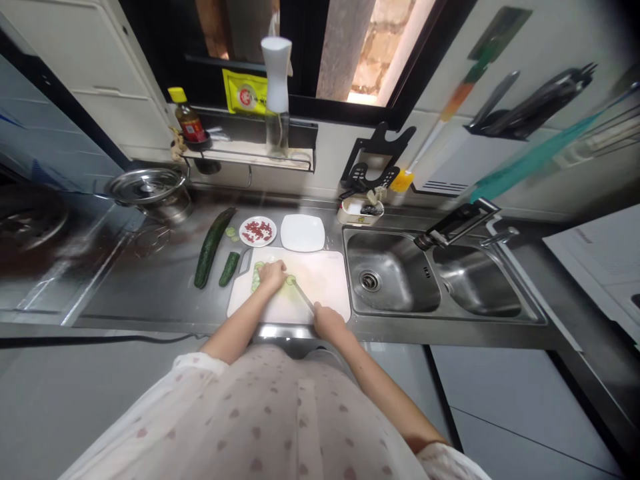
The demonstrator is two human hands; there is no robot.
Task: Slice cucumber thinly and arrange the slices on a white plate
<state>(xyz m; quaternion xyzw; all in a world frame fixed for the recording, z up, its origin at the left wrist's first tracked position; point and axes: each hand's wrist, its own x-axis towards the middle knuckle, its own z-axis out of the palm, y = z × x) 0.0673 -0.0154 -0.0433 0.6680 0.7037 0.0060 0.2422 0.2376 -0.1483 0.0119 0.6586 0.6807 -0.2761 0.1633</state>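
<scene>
On the white cutting board (320,267), my left hand (271,277) is closed with its fingers bent downward. Whatever lies under those fingers is hidden. Pale green cucumber slices (257,279) touch the left side of that hand. A round cucumber slice (291,280) sits just right of my fingertips, by the tip of the knife (304,297). My right hand (330,324) grips the knife's handle at the board's front right, blade slanting up and left. Left of the board lie a long whole cucumber (213,247) and a shorter cucumber piece (229,269).
Behind the board stand a plate of chopped red bits (258,231) and a white square plate (303,233). Cucumber ends (231,233) lie beside them. A double sink (395,267) with a faucet (457,223) is at right. A lidded steel pot (150,193) stands back left.
</scene>
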